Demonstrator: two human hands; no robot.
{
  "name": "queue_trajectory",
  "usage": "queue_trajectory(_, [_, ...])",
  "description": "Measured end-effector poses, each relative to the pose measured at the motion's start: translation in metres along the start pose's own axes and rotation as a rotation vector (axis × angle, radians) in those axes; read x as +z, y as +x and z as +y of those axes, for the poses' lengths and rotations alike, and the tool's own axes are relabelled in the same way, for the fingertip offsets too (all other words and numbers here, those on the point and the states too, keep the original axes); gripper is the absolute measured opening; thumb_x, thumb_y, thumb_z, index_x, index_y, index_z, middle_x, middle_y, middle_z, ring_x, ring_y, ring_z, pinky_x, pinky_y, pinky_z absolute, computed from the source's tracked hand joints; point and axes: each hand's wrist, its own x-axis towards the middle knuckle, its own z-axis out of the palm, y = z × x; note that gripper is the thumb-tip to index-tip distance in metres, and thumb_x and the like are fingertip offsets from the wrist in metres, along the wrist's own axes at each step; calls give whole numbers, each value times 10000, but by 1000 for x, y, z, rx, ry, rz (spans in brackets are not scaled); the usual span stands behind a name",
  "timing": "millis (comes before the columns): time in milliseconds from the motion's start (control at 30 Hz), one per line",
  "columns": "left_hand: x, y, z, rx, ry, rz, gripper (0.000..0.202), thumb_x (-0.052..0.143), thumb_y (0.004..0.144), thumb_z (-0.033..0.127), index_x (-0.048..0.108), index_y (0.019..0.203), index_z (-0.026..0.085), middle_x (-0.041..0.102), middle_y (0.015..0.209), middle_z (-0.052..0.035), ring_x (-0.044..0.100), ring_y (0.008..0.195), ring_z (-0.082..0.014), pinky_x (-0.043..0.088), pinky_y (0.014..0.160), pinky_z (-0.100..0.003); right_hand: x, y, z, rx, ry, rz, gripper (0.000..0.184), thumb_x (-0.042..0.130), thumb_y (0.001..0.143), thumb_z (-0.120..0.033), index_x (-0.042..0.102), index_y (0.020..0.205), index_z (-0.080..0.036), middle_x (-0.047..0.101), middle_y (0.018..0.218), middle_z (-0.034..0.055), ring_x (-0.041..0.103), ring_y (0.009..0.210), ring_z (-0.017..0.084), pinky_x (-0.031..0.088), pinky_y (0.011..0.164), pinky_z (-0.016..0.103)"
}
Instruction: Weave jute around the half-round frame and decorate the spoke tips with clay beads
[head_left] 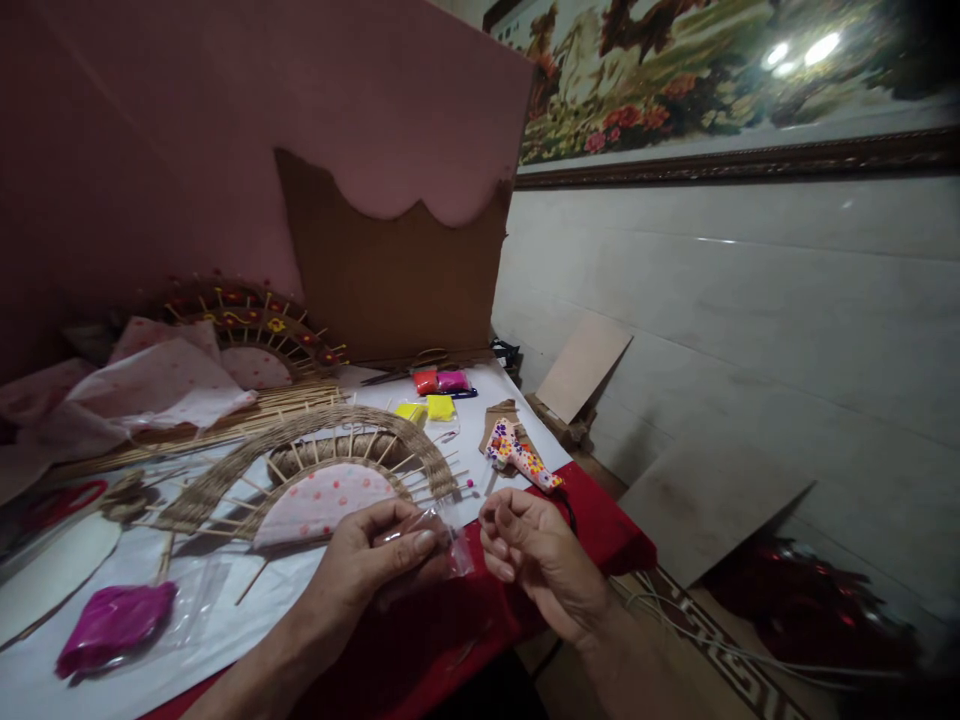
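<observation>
My left hand [386,555] grips a small clear plastic bag [459,550] near the front edge of the table; what is inside it is hard to see. My right hand [536,555] is just to its right, fingers curled in and thumb pressed against them. Whether anything small is between them is hidden. Behind my left hand lies a half-round woven fan frame [225,490] with thin sticks and a pink dotted cloth centre [326,500]. One stick carries a small magenta ball [470,484]. Beyond my right hand, a flower-patterned glue gun [517,455] rests on cardboard.
A bag of magenta clay-like material [116,625] lies front left. Yellow packets [440,407], a red packet [425,381] and a magenta packet [453,380] sit farther back. A decorated fan [255,310], dotted cloth [180,375] and a twine roll [285,462] are behind. Cables [697,630] trail at right.
</observation>
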Motion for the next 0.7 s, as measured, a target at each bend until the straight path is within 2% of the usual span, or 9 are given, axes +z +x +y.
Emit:
queue_trajectory(100, [1, 0, 1, -16, -14, 6, 267, 713, 672, 360, 583, 717, 131, 518, 500, 19, 332, 394, -32, 182, 369, -170, 0, 0, 0, -25, -18, 32, 194, 726, 716, -218, 559, 672, -131, 441, 552, -41, 353, 472, 39, 279, 408, 156])
queue_trajectory(200, [0, -1, 0, -28, -17, 3, 266, 715, 669, 357, 583, 718, 131, 538, 519, 7, 349, 405, -36, 193, 376, -171, 1, -1, -2, -17, -51, 62, 161, 714, 724, -227, 614, 789, -119, 529, 641, -6, 436, 525, 52, 356, 440, 155])
queue_trajectory(300, [-1, -1, -1, -35, -10, 19, 268, 723, 657, 353, 588, 717, 129, 548, 526, 4, 360, 407, -39, 197, 374, -171, 1, -1, -3, -2, -104, 72, 236, 724, 716, -252, 626, 881, -115, 585, 691, 16, 492, 537, 60, 398, 435, 152])
queue_trajectory(367, [-1, -1, -2, -33, -10, 33, 268, 733, 646, 344, 585, 707, 129, 552, 539, 3, 383, 425, -44, 216, 384, -168, 0, -1, -2, 3, -113, 81, 235, 724, 720, -291, 618, 846, -124, 587, 658, 4, 484, 478, 50, 373, 378, 140])
queue_trajectory(467, [-2, 0, -2, -29, 3, 31, 275, 732, 649, 351, 576, 708, 132, 560, 554, -1, 401, 443, -51, 222, 390, -168, -3, -1, 1, 45, -89, 79, 271, 691, 743, -378, 579, 715, -132, 522, 521, -37, 381, 350, 22, 262, 286, 119])
queue_trajectory(567, [-2, 0, -2, -23, 34, 20, 283, 717, 665, 369, 571, 710, 131, 551, 539, 5, 362, 420, -38, 194, 376, -167, -5, -1, 2, 78, -48, 61, 334, 662, 757, -428, 545, 650, -134, 479, 462, -53, 326, 314, 12, 215, 266, 112])
queue_trajectory(700, [-2, 0, -2, -17, 44, 15, 288, 719, 662, 372, 570, 713, 131, 535, 533, 16, 360, 420, -37, 208, 381, -165, -3, 0, -1, 44, -75, 37, 235, 760, 685, -258, 566, 729, -134, 587, 587, -20, 484, 428, 32, 373, 372, 115])
